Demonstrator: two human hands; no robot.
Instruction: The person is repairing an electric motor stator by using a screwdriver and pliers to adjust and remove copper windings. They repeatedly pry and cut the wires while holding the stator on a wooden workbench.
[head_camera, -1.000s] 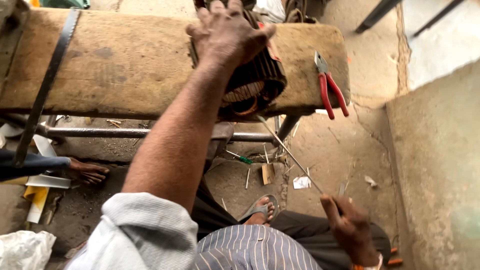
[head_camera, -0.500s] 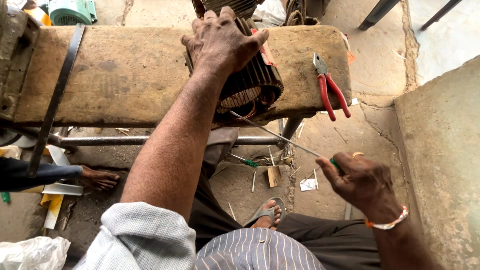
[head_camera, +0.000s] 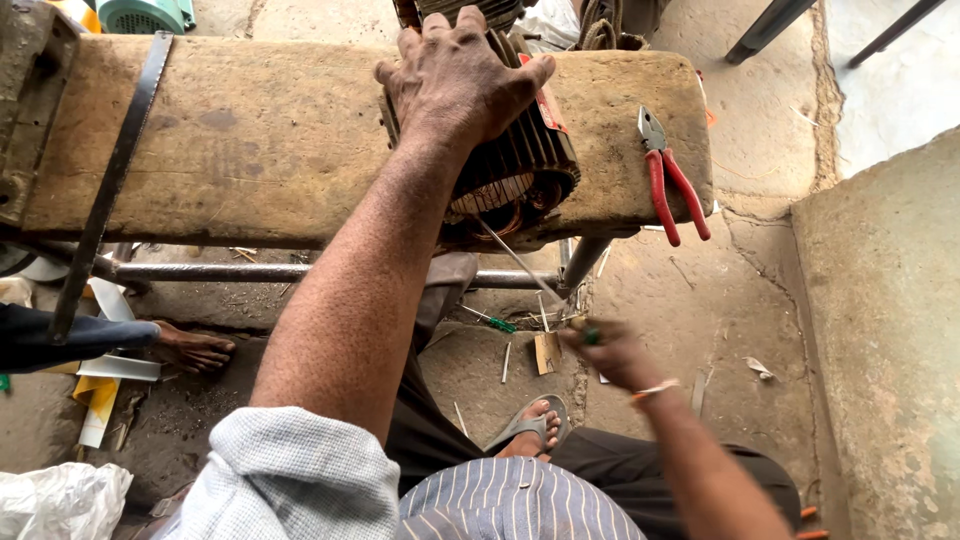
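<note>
Spread flat, left hand (head_camera: 455, 75) lies open on top of the ribbed motor stator (head_camera: 515, 165), fingers splayed over its dark metal fins, palm pressing it against the wooden counter (head_camera: 250, 140). That stator sits at the near edge of the counter, its open end facing me, copper windings showing inside the bore. It looks heavy and rigid to me, all iron and fins; the outer ribs give a sure hold, while the windings in the mouth seem the delicate part, best not pinched or scraped. Far to the left, a dark metal strap (head_camera: 110, 190) crosses the counter, and below it someone else's bare foot (head_camera: 190, 348) rests on the floor. Under the counter runs a steel pipe (head_camera: 220, 271). Moving right, a thin metal rod (head_camera: 515, 262) slants from the stator's mouth down to my right hand (head_camera: 610, 350), which is closed around its green-handled end; the hand is blurred. Right of the stator, red-handled pliers (head_camera: 665, 180) lie on the counter, apart from everything else.
</note>
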